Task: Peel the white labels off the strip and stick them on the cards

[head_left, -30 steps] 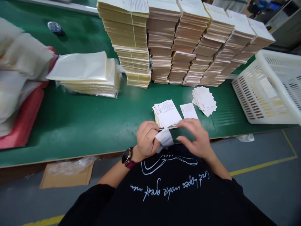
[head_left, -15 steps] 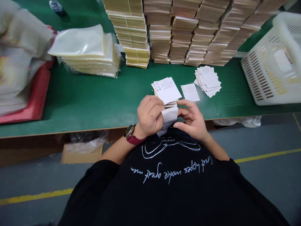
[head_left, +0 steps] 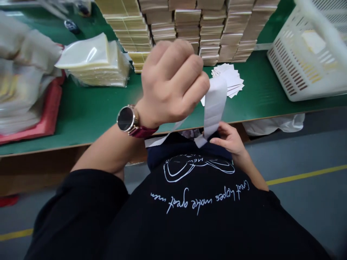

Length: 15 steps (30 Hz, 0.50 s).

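My left hand [head_left: 173, 83], with a watch on the wrist, is raised high in front of the bench. It is closed in a fist around a white paper strip [head_left: 214, 104] that looks like label backing. One length of the strip curves down past my knuckles; another tail [head_left: 158, 140] trails out below the wrist. Close to the lower end of the strip is my right hand [head_left: 229, 139], thumb and forefinger apart, fingertips at the strip's edge. Behind the raised fist, a fanned pile of white cards [head_left: 230, 79] lies on the bench; the nearer card stack is mostly hidden.
Tall stacks of cards [head_left: 187, 27] line the back of the green bench [head_left: 92, 112]. A white plastic basket [head_left: 295, 68] stands at right. To the left are clear plastic bags [head_left: 89, 59] and a red tray [head_left: 48, 112] with wrapped bundles.
My left hand has risen from the card stack, drawing the paper strip up into a long loop. My right hand has shifted slightly right and down. The view has moved a little.
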Each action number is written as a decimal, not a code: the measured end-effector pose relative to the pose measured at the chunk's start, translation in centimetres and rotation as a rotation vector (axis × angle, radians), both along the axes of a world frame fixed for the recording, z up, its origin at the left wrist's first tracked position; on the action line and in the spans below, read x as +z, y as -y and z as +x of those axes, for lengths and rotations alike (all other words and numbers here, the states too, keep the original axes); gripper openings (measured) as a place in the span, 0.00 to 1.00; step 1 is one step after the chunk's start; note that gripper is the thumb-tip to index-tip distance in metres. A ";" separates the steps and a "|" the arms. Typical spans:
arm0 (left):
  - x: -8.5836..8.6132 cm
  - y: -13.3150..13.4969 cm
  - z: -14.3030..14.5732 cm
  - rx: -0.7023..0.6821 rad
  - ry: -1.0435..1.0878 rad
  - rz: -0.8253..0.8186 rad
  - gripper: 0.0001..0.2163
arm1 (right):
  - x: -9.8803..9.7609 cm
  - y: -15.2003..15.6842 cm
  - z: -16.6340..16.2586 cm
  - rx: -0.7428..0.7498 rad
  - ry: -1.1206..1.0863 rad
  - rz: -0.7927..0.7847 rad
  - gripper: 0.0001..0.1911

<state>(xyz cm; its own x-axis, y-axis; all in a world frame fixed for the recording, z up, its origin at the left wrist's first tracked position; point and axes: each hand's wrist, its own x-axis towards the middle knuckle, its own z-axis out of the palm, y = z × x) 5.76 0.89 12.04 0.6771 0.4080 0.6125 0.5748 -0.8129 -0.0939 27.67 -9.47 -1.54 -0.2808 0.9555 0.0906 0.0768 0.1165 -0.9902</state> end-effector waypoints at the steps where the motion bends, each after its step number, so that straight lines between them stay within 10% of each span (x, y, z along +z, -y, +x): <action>1: 0.5 0.0 0.4 0.002 -0.011 0.072 0.30 | 0.0 -0.2 0.0 -0.029 -0.024 0.042 0.25; 9: 4.6 1.6 3.1 0.204 -0.053 0.068 0.13 | -1.9 0.3 -1.9 -0.433 -0.073 0.441 0.42; 15: 6.8 4.0 5.2 0.383 -0.164 -0.065 0.09 | -3.9 0.2 -2.7 -0.331 0.009 0.334 0.45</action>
<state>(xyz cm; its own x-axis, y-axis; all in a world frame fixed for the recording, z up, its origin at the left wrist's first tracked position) 10.92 -3.10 18.82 0.5555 0.6833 0.4739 0.8183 -0.5506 -0.1652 24.98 -9.64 -5.40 0.0317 0.9127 0.4074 0.1721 0.3965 -0.9018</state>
